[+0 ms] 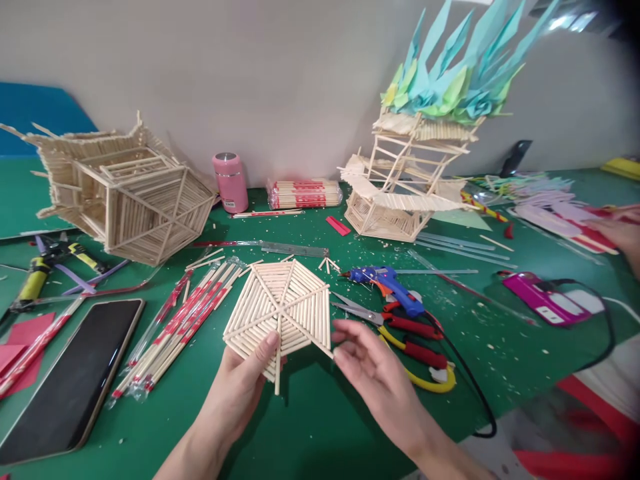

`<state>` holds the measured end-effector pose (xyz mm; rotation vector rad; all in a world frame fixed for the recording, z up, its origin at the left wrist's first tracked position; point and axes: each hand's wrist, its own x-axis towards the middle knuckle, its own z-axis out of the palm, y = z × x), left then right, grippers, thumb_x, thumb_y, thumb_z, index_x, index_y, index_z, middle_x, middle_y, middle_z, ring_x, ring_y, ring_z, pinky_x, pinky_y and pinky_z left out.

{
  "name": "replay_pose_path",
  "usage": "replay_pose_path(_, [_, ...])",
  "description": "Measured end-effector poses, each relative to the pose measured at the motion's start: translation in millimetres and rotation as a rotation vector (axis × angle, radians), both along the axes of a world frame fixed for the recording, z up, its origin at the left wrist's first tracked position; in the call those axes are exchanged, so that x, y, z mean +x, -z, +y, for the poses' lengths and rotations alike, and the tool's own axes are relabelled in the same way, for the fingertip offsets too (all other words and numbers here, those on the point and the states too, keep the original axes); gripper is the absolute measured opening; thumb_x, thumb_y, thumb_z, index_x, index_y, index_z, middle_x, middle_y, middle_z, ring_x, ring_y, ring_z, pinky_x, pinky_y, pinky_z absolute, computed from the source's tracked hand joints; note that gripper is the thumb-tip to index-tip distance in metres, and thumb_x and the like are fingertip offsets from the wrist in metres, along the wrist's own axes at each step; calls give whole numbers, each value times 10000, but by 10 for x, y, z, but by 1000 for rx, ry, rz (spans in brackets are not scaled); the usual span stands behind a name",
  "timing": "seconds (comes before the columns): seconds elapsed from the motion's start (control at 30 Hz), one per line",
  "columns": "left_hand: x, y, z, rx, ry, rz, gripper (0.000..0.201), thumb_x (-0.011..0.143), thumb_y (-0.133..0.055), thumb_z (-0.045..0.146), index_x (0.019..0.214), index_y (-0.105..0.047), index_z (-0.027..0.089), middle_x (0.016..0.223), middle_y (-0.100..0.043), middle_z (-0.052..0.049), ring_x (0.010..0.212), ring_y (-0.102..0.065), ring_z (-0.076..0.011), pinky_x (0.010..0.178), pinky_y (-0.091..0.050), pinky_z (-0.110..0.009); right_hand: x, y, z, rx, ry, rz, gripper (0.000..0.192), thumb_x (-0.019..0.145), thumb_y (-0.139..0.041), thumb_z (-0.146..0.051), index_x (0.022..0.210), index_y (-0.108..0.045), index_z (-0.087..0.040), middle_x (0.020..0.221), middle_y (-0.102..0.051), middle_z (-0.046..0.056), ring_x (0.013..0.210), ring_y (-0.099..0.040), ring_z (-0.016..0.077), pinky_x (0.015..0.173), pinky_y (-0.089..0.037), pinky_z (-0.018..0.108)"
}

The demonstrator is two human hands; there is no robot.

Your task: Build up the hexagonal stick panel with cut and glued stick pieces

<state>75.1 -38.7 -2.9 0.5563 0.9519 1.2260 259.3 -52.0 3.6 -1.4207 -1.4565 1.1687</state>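
My left hand (pixel 250 373) grips a many-sided panel of thin wooden sticks (pixel 295 300), thumb on top and fingers underneath. Spokes cross at the panel's centre, and rows of sticks fill most of the wedges. The lower wedge between two jutting spokes has no sticks in it. My right hand (pixel 380 380) is at the panel's right corner, its thumb by the tip of a spoke and its fingers curved but apart. Just beyond lie a blue glue gun (pixel 387 283), scissors (pixel 360 310) and red-and-yellow-handled cutters (pixel 420 347).
A stick-built model (pixel 150 200) lies at left; another, topped with paper leaves (pixel 455 87), stands at right. Wrapped stick bundles (pixel 185 320), a phone (pixel 75 373), pliers (pixel 37 273) and a pink flask (pixel 231 183) are around. A black cord (pixel 473 380) trails right. Another person's hand (pixel 617 230) is at far right.
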Motion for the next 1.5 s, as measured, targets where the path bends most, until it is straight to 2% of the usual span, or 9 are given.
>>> replay_pose_path(0.07, [17, 12, -10, 2, 9, -6, 239, 722, -701, 269, 944, -671, 185, 829, -667, -32, 653, -581, -112, 576, -482, -191, -182, -59, 2, -218, -85, 269, 299, 813, -555, -451, 948, -551, -184, 776, -547, 13, 610, -485, 106, 530, -422, 229])
replay_pose_path(0.17, [29, 25, -17, 12, 23, -14, 425, 737, -686, 276, 1144, -591, 201, 961, -675, -64, 861, -624, -198, 724, -509, -262, -404, -58, -17, -318, -102, 481, 340, 733, -637, -490, 816, -565, -168, 666, -450, -33, 529, -343, 72, 448, -291, 209])
replay_pose_path(0.23, [33, 28, -19, 22, 30, -23, 508, 750, -674, 272, 1232, -523, 213, 1043, -662, -77, 967, -610, -239, 820, -497, -318, -500, -30, -30, -312, -39, 532, 341, 708, -662, -490, 785, -579, -168, 638, -425, -42, 516, -296, 70, 429, -240, 215])
replay_pose_path(0.37, [47, 21, -25, 33, 35, -28, 544, 762, -662, 256, 1274, -478, 240, 1096, -653, -73, 1025, -596, -253, 891, -476, -351, -595, 8, -31, -272, 70, 581, 310, 709, -667, -478, 715, -567, -184, 569, -381, -60, 480, -235, 67, 405, -178, 231])
replay_pose_path(0.63, [54, 16, -65, 25, 26, -29, 571, 759, -667, 236, 1290, -457, 262, 1026, -683, -46, 1037, -598, -236, 925, -466, -343, -629, 3, -40, -195, 139, 557, 261, 740, -656, -416, 647, -571, -188, 543, -421, -47, 477, -287, 74, 408, -208, 236])
replay_pose_path(1.1, [61, 33, -88, -22, -10, -6, 567, 722, -702, 259, 1253, -503, 261, 1027, -678, -38, 982, -619, -231, 848, -516, -312, -683, 24, -65, -172, 183, 553, 279, 744, -651, -414, 602, -569, -187, 537, -434, -41, 489, -306, 79, 427, -251, 233])
replay_pose_path(1.23, [61, 35, -76, -34, 3, -20, 548, 717, -708, 256, 1232, -523, 253, 959, -690, -31, 953, -625, -220, 805, -524, -279, -697, 28, -61, -180, 185, 551, 276, 742, -652, -419, 611, -566, -191, 545, -432, -41, 493, -306, 81, 431, -253, 233])
replay_pose_path(1.43, [27, 22, -53, -37, -19, -28, 448, 712, -713, 224, 1143, -590, 228, 806, -686, -5, 649, -619, -111, 544, -489, -159, -504, 40, -88, -232, 45, 511, 260, 766, -624, -448, 772, -596, -189, 619, -478, -28, 528, -374, 87, 461, -308, 223])
replay_pose_path(1.5, [20, 18, -52, -39, -18, -19, 456, 717, -709, 224, 1155, -583, 226, 839, -690, -13, 643, -616, -108, 530, -481, -157, -364, 29, -68, -233, 73, 493, 306, 792, -580, -481, 883, -594, -188, 681, -521, -9, 573, -418, 101, 501, -348, 229])
